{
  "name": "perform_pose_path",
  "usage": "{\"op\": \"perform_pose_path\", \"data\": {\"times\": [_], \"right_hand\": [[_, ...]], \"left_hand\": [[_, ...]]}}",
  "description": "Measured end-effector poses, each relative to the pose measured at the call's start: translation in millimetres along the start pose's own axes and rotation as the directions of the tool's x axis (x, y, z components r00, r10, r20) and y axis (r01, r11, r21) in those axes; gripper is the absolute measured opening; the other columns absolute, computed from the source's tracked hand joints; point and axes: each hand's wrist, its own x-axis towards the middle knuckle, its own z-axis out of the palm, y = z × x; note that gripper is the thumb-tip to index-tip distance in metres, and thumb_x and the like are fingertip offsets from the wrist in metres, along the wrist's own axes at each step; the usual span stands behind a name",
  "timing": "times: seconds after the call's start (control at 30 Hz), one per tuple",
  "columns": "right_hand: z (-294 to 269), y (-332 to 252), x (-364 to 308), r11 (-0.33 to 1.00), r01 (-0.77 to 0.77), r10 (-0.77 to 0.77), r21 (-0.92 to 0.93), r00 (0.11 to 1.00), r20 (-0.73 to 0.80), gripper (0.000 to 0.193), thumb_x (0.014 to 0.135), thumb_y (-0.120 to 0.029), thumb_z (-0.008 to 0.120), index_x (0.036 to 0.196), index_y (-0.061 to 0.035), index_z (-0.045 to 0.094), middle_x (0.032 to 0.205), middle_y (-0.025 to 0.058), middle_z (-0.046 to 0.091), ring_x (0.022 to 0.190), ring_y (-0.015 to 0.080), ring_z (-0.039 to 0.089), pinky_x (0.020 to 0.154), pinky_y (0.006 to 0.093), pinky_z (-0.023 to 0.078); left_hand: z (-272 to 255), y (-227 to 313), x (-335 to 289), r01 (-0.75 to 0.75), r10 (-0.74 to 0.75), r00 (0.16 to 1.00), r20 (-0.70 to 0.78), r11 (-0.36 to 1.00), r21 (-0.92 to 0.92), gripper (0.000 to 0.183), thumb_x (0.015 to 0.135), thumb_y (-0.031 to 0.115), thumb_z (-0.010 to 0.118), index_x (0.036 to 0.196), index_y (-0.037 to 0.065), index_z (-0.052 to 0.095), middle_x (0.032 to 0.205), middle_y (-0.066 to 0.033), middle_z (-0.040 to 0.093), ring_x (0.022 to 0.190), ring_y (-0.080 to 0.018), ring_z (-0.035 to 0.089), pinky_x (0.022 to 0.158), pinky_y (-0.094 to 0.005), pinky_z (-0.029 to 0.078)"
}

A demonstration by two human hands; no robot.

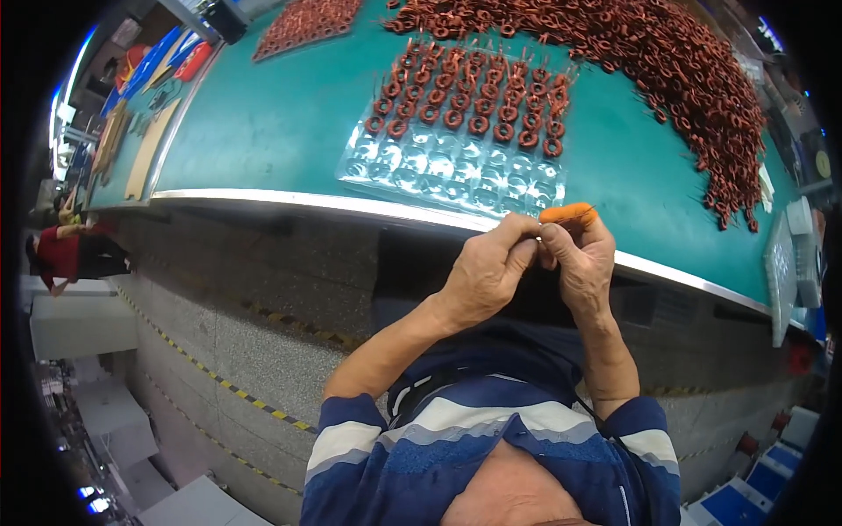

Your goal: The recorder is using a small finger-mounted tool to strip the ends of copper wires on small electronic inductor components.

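Both hands meet just in front of the bench's near edge. My left hand [487, 272] is closed, thumb and forefinger pinched together beside my right fingertips. My right hand [586, 267] is closed too, its thumb pressed toward a forefinger that wears an orange finger cover [568, 213]. Whatever sits between the fingers is too small and covered to make out. Just beyond lies a clear plastic blister tray [417, 180]. Copper-wound ring coils [478, 124] with upright wire ends fill its far rows, while the near pockets hold none.
A large heap of loose copper coils [653, 61] spreads over the back and right of the green bench [263, 131]. Another filled tray [307, 28] lies at the far left. Stacked clear trays [781, 272] stand at the right end. A person in red [61, 254] is far left.
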Motion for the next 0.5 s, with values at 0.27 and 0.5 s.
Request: {"op": "perform_pose_path", "data": {"times": [0.27,0.5], "right_hand": [[44.7,-38.0,61.9,0.941,0.044,0.009,-0.336,0.988,0.153,0.024,0.086,-0.016,0.067,0.099,0.0037,0.062,0.08,0.0081,0.068,0.057,0.0073,0.054,0.053,0.022,0.045],[86.9,2.7,147.1,0.795,0.159,0.056,-0.585,0.942,0.332,0.03,0.088,-0.024,0.068,0.098,0.003,0.064,0.077,0.0067,0.066,0.052,0.0089,0.057,0.049,0.0243,0.046]], "left_hand": [[-91.7,-20.9,14.3,-0.217,0.552,0.796,-0.247,0.642,0.736,0.029,0.082,0.001,0.064,0.11,0.001,0.053,0.102,-0.0172,0.057,0.095,-0.0353,0.057,0.085,-0.0411,0.046],[-151.1,-46.8,35.3,-0.002,0.439,0.845,-0.305,0.574,0.819,0.013,0.086,0.009,0.06,0.096,0.002,0.06,0.105,-0.0121,0.061,0.099,-0.0313,0.058,0.085,-0.0419,0.042]]}}
